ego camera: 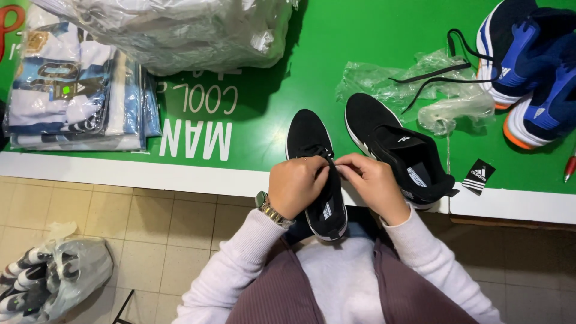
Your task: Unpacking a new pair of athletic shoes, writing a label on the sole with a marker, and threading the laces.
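Observation:
A black sneaker (307, 133) lies toe-away at the front edge of the green table (372, 54), its heel hanging over the edge. My left hand (296, 185) and my right hand (373, 181) meet over its middle, fingers pinched on its black lace (329, 158). A watch sits on my left wrist. The second black sneaker (396, 147) lies just to the right, touching my right hand's side.
A blue, white and orange pair of sneakers (528, 66) sits at the far right, with a loose black lace (441, 75) and crumpled clear plastic (420, 90). Bagged striped shirts (72, 90) and bagged white items (180, 30) are at left. A bag of shoes (54, 276) is on the tiled floor.

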